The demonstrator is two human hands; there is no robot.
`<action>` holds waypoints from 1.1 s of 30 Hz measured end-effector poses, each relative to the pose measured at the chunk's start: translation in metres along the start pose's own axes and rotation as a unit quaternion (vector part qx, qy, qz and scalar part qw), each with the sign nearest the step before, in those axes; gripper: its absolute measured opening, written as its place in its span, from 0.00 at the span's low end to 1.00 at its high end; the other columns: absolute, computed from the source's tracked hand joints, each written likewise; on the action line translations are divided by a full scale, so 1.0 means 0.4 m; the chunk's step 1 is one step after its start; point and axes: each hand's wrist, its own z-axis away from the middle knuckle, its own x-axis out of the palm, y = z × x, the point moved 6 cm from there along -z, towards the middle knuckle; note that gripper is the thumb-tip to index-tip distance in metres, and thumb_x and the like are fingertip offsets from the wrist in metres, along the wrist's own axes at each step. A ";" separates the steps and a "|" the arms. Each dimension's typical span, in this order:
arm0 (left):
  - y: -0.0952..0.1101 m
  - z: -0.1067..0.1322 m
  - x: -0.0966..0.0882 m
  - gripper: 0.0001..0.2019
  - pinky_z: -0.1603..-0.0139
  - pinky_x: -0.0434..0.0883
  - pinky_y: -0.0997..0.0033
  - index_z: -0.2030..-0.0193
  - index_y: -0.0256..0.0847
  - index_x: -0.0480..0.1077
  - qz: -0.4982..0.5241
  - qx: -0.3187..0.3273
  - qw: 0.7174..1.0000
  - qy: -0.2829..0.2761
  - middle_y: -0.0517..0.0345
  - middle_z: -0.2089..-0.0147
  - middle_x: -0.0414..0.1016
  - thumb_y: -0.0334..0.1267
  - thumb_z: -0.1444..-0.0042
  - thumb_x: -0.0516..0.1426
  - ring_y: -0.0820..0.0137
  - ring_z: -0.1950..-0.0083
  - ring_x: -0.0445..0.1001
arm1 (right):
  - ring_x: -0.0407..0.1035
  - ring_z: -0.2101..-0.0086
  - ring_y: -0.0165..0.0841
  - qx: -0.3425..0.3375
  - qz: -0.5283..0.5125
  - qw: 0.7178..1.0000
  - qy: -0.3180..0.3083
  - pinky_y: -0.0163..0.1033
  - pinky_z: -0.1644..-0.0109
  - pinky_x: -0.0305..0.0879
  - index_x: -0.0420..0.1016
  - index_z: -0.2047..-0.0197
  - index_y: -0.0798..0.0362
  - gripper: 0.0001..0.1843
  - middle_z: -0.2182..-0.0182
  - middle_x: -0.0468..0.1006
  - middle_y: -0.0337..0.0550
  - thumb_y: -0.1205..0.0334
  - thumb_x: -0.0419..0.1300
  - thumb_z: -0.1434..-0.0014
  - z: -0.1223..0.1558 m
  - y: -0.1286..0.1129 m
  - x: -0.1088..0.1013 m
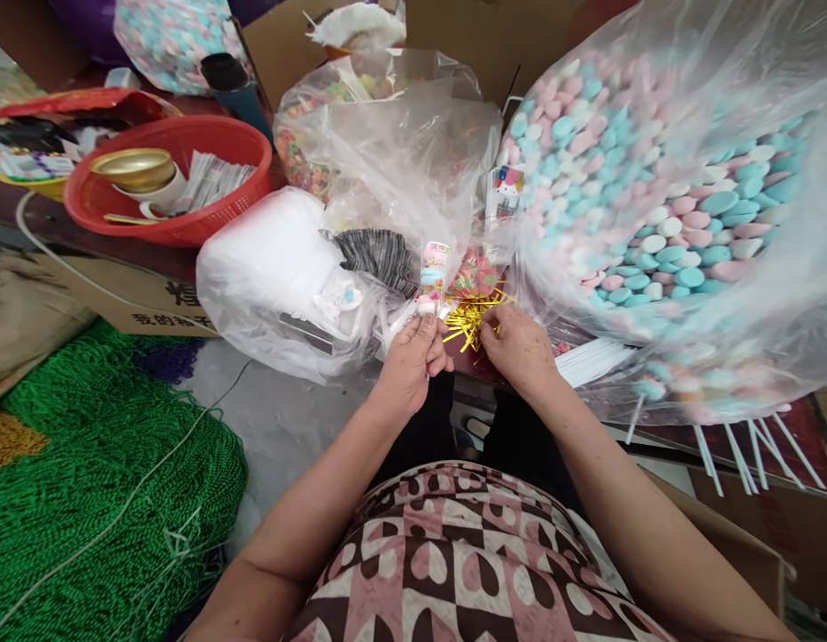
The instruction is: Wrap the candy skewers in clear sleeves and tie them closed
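At centre of head view, left hand [417,348] is clamping its fingers on a candy packet [436,267]. Right hand [518,348] is touching gold ties [465,325]; can't tell if fingers are gripping any. Red basket [186,230] is sitting upper left.

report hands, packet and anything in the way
Left hand pinching candy packet. Right hand at gold strips, grip unclear. Big clear bag beside right hand, seemingly not blocking.

The ties [472,325] are gold, the candies [671,226] pink, white and blue, the basket [202,227] red, the garment [476,571] heart-checked.
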 end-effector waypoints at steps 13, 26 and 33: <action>-0.012 -0.007 -0.022 0.17 0.76 0.66 0.77 0.68 0.38 0.65 0.005 -0.009 1.000 0.007 0.74 0.84 0.51 0.51 0.46 0.62 0.83 0.85 0.51 | 0.70 0.66 0.36 -0.084 -0.106 0.990 -0.031 0.39 0.61 0.61 0.78 0.67 0.53 0.10 0.69 0.78 0.45 0.62 0.55 0.40 -0.064 0.031 0.022; -0.044 -0.012 0.016 0.19 0.82 0.61 0.79 0.67 0.38 0.65 0.001 -0.048 0.999 -0.004 0.74 0.84 0.52 0.53 0.49 0.62 0.83 0.86 0.51 | 0.71 0.75 0.28 0.108 -0.642 0.755 0.080 0.35 0.71 0.68 0.71 0.70 0.51 0.08 0.70 0.78 0.38 0.58 0.65 0.49 0.020 0.075 -0.064; -0.072 -0.003 0.079 0.12 0.84 0.51 0.81 0.67 0.41 0.61 -0.054 -0.101 0.992 -0.050 0.72 0.81 0.49 0.46 0.43 0.57 0.82 0.84 0.47 | 0.70 0.75 0.27 0.074 -0.638 0.766 0.012 0.35 0.69 0.68 0.75 0.68 0.50 0.07 0.72 0.78 0.37 0.57 0.66 0.49 0.082 -0.001 -0.071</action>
